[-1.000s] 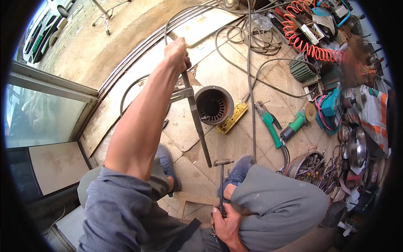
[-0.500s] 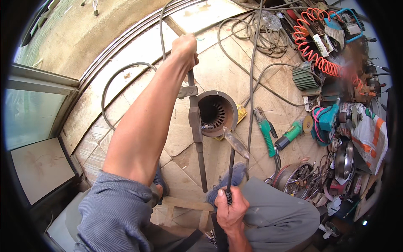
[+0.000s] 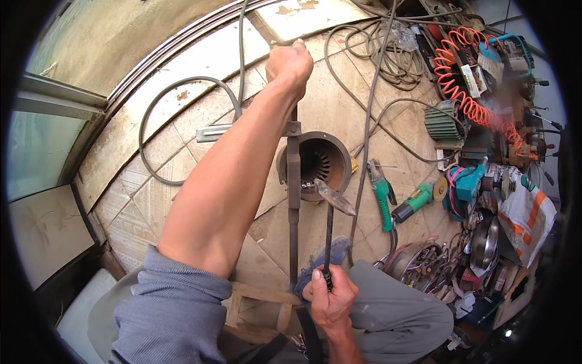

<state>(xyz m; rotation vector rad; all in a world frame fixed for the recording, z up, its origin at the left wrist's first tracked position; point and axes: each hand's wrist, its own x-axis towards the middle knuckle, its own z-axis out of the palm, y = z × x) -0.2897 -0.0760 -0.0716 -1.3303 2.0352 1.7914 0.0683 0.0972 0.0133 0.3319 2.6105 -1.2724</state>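
Note:
Fingers curled, my left hand [image 3: 290, 68] grips the far end of a long dark metal bar tool [image 3: 294, 176] with a thick middle section. The bar runs toward me past the left side of a hollow metal cylinder [image 3: 336, 151], which has slots round its inner wall. A flat grey metal piece [image 3: 212, 133] sticks out left from behind my forearm, level with the bar's joint. In my right hand [image 3: 333, 297], closed round its handle near my knee, is a hammer with a pointed steel head [image 3: 334, 197]. That head overlaps the cylinder's near rim in view; contact cannot be told.
A green-handled tool [image 3: 382, 197] and a green angle grinder [image 3: 418, 200] lie right of the cylinder. Beyond are a green finned motor [image 3: 442, 121], an orange coiled hose [image 3: 461, 91] and a pan of loose metal parts [image 3: 412, 258]. Dark cables [image 3: 370, 91] cross the tiles.
The bar has swung straighter, and my left hand has shifted right with it. The flat grey piece now shows left of my forearm. The hammer has barely moved. My view has shifted slightly.

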